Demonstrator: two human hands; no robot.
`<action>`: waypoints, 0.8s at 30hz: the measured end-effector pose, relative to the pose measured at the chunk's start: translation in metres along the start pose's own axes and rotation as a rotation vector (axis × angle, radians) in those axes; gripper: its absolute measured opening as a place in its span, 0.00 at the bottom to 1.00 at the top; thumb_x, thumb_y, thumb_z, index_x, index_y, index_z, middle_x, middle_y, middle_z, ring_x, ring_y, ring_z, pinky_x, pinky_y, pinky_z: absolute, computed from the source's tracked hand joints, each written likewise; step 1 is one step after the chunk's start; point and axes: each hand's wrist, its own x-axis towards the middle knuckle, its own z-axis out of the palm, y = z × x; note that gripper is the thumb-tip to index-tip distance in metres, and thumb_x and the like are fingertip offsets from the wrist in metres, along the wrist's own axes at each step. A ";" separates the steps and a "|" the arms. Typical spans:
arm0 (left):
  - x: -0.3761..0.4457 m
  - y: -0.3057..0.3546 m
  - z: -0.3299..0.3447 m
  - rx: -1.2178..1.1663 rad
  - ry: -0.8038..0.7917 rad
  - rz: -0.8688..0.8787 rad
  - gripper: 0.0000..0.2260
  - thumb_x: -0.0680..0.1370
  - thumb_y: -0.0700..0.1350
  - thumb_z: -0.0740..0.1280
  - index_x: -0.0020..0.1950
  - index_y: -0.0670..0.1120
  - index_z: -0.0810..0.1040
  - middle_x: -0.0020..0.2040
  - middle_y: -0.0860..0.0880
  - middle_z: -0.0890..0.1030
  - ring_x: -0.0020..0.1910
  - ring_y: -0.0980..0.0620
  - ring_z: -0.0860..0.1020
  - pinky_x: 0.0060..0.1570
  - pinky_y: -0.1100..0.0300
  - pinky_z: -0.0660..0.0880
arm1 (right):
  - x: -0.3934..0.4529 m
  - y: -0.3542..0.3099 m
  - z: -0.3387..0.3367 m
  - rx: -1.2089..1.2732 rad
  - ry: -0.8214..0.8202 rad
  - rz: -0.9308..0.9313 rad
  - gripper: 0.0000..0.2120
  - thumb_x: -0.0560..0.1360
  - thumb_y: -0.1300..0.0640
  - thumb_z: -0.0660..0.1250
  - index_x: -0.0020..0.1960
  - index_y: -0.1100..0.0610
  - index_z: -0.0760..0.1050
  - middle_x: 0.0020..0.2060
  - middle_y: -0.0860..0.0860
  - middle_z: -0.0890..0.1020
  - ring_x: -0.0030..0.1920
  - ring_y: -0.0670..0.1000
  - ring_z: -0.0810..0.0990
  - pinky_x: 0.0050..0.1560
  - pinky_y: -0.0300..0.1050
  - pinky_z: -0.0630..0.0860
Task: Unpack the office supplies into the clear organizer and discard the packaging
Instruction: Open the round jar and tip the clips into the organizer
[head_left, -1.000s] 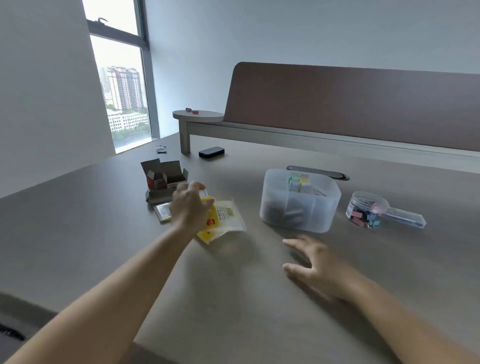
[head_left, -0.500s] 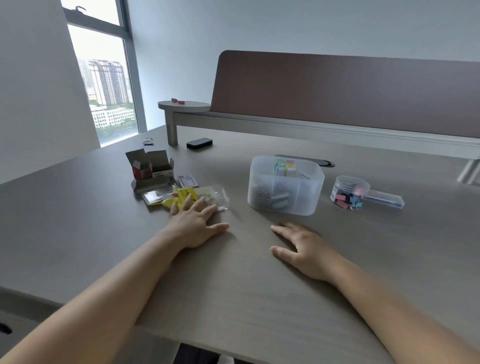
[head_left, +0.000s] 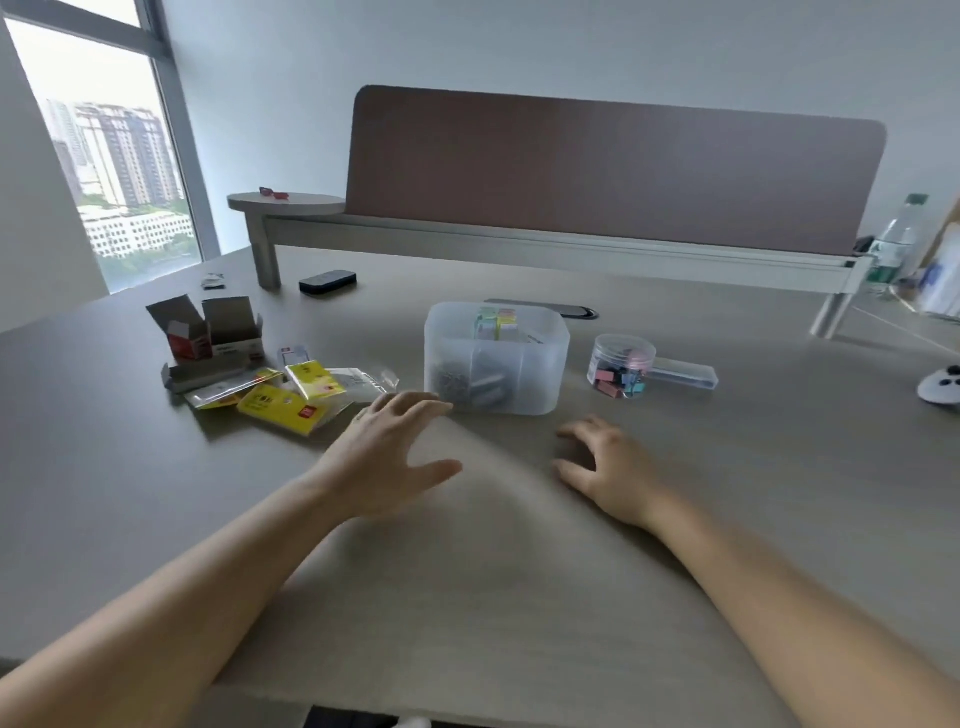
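The clear organizer (head_left: 540, 358) stands mid-table with pastel sticky notes and dark clips inside. To its left lies a heap of yellow and clear empty packets (head_left: 291, 397) beside an opened cardboard box (head_left: 213, 338). A round clear jar of coloured binder clips (head_left: 621, 366) stands to the organizer's right, with its clear lid or case (head_left: 683, 371) beside it. My left hand (head_left: 389, 457) hovers open just in front of the organizer's left corner, holding nothing. On the table in front of the organizer rests my right hand (head_left: 608, 467), fingers loosely curled, empty.
A black remote-like object (head_left: 328, 283) and a small wrapper (head_left: 213, 281) lie at the back left. A brown divider panel (head_left: 613, 166) on a raised shelf spans the back. A water bottle (head_left: 896, 244) and a small panda figure (head_left: 940, 384) are at the far right.
My left hand let go of the yellow packets and moved right, lifting off the table toward the organizer. The right hand stayed put. The view shifted right.
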 end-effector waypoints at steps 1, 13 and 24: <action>0.004 0.009 0.005 -0.028 -0.055 0.012 0.42 0.58 0.70 0.51 0.68 0.50 0.67 0.69 0.51 0.68 0.69 0.51 0.63 0.67 0.57 0.60 | 0.000 0.009 -0.005 0.019 0.040 0.034 0.21 0.74 0.53 0.64 0.64 0.58 0.68 0.64 0.55 0.71 0.64 0.54 0.69 0.61 0.42 0.64; 0.045 0.029 0.040 0.076 -0.284 0.109 0.56 0.46 0.81 0.34 0.68 0.58 0.61 0.69 0.57 0.62 0.69 0.56 0.57 0.69 0.61 0.53 | 0.059 0.072 -0.038 0.284 0.388 0.250 0.35 0.70 0.54 0.69 0.71 0.55 0.55 0.71 0.58 0.58 0.71 0.55 0.60 0.68 0.45 0.59; 0.043 0.030 0.041 0.035 -0.302 0.091 0.50 0.49 0.79 0.47 0.67 0.57 0.63 0.69 0.56 0.63 0.70 0.55 0.57 0.69 0.61 0.53 | 0.066 0.061 -0.026 0.353 0.401 0.254 0.25 0.65 0.57 0.73 0.58 0.57 0.66 0.60 0.57 0.68 0.52 0.53 0.72 0.50 0.40 0.64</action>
